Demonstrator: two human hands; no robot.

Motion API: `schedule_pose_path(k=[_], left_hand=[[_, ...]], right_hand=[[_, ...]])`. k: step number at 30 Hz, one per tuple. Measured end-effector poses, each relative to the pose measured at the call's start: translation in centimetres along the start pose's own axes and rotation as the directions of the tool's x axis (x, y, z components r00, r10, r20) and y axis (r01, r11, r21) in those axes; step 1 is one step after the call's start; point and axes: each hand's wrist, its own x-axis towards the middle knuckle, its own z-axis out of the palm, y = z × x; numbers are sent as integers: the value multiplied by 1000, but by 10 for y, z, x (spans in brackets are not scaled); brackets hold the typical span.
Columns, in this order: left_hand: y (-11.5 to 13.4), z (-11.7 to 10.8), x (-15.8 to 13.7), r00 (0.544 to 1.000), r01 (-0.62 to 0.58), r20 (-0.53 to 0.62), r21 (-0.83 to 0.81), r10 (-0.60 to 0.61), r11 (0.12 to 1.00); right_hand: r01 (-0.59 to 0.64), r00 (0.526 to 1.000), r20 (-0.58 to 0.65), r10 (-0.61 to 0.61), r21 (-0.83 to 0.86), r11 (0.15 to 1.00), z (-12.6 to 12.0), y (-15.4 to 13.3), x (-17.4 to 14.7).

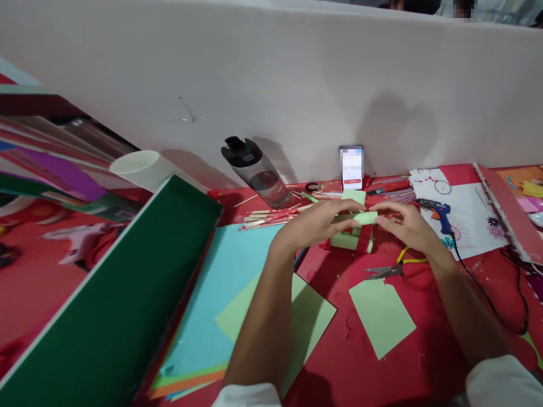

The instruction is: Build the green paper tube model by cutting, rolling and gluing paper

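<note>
A small light green paper roll [363,218] is held level between my two hands. My left hand [316,223] is closed on its left end, the fingers partly covering it. The fingertips of my right hand [401,223] pinch the roll's right end. Just below it lies a light green folded paper piece [345,241] with a red strip across it. Nearer to me are pliers [392,271] with one yellow and one red handle. A cut light green paper sheet [384,316] lies in front of them.
A clear bottle [265,181] with a black lid stands left of a propped phone [352,168]. A blue glue gun [442,215] rests on patterned white paper [477,209] at right, its cord trailing. A green panel [114,299] borders coloured sheets [220,277] at left.
</note>
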Motion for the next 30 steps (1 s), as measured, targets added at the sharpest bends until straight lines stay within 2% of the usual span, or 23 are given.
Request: schedule_pose_path(k=[7,10,12,14,20,25,30], left_hand=[[-2,3,2,996,-17,-86,16,18,1000],[-11,0,1,976,-20,-215,-19,16,1000],[-20,-4,0,946,4,-322,-79,-29,997],[-31,-7,-1,926,33,-366,-170,-94,985],[-61,-8,-3,930,49,-313,-416,-194,908],[-67,-7,-3,919,63,-320,-455,-230,888],[-69,-7,-2,917,75,-316,-465,-244,882]], right_hand=[[49,995,-85,-54,-59,997,1,5,2],[62,985,-162,-68,-41,997,1,14,6],[60,976,-211,-59,1,998,1,20,10],[56,968,-247,-48,28,998,2,26,14],[55,965,-260,-45,29,998,11,36,27],[55,973,-223,-53,2,999,15,39,32],[64,970,-237,-61,5,998,15,36,34]])
